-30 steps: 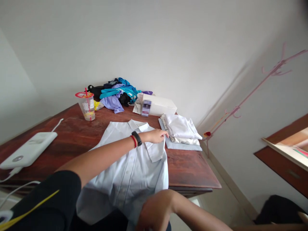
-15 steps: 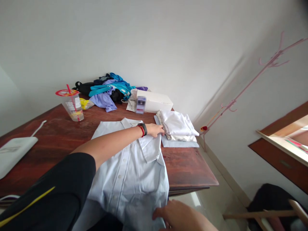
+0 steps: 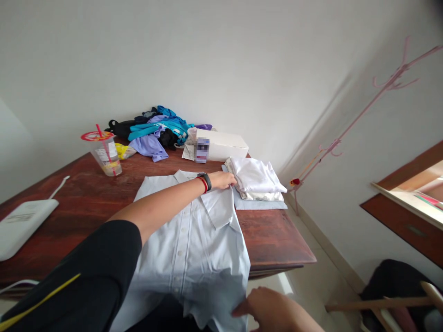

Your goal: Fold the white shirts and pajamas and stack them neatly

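Note:
A pale blue button shirt lies face up on the dark wooden table, its hem hanging over the front edge. My left hand reaches across it and pinches the fabric at the far right shoulder, next to a stack of folded white clothes. A black band and a red band sit on that wrist. My right hand grips the shirt's lower right hem below the table edge.
A plastic cup with a red straw stands at the back left. A heap of blue, purple and black clothes and a white box are at the back. A white device lies left. A pink coat rack leans right.
My left hand has drawn back slightly along the shirt's shoulder toward the folded stack. My right hand has shifted right along the hem, pulling the lower right edge outward.

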The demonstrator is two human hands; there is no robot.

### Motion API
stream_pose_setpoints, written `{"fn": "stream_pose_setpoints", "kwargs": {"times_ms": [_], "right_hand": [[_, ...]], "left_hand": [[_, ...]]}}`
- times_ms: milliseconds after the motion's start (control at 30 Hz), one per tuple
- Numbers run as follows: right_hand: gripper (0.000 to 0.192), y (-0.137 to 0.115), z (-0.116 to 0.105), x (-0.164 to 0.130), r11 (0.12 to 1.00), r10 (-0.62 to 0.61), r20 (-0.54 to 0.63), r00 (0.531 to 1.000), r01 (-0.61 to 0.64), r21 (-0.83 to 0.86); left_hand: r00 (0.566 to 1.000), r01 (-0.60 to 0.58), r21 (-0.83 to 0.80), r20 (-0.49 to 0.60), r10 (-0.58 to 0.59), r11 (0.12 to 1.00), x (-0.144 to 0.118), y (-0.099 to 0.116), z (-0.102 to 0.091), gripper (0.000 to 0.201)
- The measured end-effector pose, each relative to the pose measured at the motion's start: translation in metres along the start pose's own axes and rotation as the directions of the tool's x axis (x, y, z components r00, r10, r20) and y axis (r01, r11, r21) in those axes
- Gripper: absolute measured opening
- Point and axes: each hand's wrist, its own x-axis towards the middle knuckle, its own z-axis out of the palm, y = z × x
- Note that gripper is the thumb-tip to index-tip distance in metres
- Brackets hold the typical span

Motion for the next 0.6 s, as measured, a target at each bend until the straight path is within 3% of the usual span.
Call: {"fn": "stream_pose_setpoints", "kwargs": {"times_ms": [133,233,367,500,600], "right_hand": [[0.060,-0.010,-0.014,0.004,0.990,-0.125,0.087,0.988,0.118,0.081],[0.043,-0.014,-0.028,0.002,0.980,-0.136,-0.028,0.990,0.138,0.146],[0.043,-0.008,-0.024,-0.005,0.993,-0.032,-0.216,0.976,0.055,0.103],[0.061,-0.006,-0.006,-0.008,0.989,0.140,-0.238,0.961,-0.124,0.079],[0.055,-0.009,-0.002,-0.006,0.981,0.193,-0.277,0.941,-0.180,0.073]], "left_hand": [[0.997,0.000,0.006,-0.073,0.000,1.000,-0.007,-0.009,-0.013,0.019],[0.992,0.024,0.016,-0.122,-0.022,1.000,-0.013,-0.012,-0.020,0.019],[0.982,0.056,0.019,-0.183,-0.051,0.998,-0.019,-0.017,-0.022,0.021],[0.967,0.099,0.017,-0.237,-0.092,0.995,-0.022,-0.024,-0.018,0.023],[0.958,0.127,0.009,-0.259,-0.120,0.992,-0.022,-0.027,-0.014,0.023]]}}
